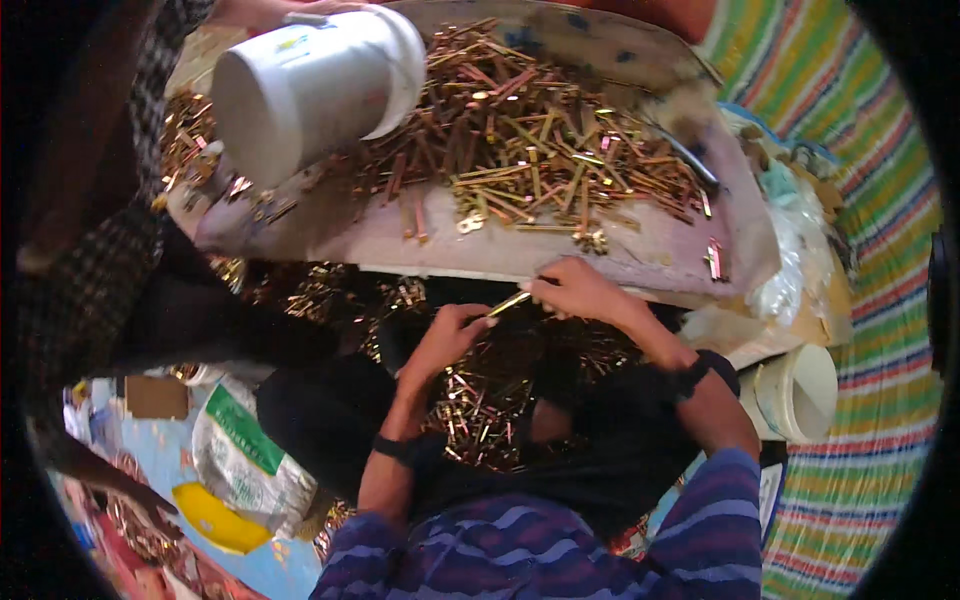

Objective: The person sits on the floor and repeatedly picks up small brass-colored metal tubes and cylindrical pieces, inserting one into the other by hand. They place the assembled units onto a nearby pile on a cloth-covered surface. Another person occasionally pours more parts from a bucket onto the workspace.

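Over my lap, just off the table's front edge, my left hand [447, 338] pinches one end of a slim brass-coloured bolt [509, 303]. Closed on its other end is my right hand [580, 290], partly hiding whatever is there. A large heap of similar yellowish and pinkish bolts [540, 140] covers the low table [340, 225]. Several small nuts or washers [470, 221] lie at the heap's front, with a small cluster of metal pieces [592, 241] near my right hand. Below my hands, many more bolts [475, 415] lie between my legs.
A co-worker's hand [262, 12] is at a tipped white bucket [310, 95] over the table's left. A metal tool [690, 160] rests by the heap's right. Another white bucket [795, 395], plastic bags [800, 285], a white-green sack [240, 450] and a yellow piece [220, 518] stand around me.
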{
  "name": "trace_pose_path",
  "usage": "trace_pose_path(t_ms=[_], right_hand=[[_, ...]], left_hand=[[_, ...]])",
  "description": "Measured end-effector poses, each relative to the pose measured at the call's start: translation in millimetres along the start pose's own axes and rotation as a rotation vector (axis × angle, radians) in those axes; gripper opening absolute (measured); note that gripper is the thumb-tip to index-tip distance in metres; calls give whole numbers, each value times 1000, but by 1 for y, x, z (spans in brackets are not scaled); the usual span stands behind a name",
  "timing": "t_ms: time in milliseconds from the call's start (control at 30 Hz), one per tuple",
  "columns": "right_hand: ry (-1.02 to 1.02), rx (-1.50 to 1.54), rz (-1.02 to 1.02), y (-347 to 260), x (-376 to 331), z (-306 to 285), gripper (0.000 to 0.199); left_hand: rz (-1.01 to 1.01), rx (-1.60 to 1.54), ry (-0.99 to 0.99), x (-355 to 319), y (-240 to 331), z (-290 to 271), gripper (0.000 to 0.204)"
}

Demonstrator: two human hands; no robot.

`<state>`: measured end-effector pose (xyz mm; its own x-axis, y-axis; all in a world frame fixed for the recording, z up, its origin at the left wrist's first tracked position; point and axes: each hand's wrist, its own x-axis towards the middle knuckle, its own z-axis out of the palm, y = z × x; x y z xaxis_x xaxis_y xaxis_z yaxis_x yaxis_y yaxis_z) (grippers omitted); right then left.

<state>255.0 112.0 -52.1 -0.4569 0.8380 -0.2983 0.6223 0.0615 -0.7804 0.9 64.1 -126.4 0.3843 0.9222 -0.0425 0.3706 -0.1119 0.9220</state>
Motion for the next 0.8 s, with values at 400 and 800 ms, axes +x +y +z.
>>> trace_pose_path(t_ms=[400,800], right_hand=[[-42,45,-22,0,-7,6,41],[44,4,3,15,-8,5,47]], left_hand=[[-78,-13,-56,-6,-16,8,29],[164,77,124,-10,-8,19,29]])
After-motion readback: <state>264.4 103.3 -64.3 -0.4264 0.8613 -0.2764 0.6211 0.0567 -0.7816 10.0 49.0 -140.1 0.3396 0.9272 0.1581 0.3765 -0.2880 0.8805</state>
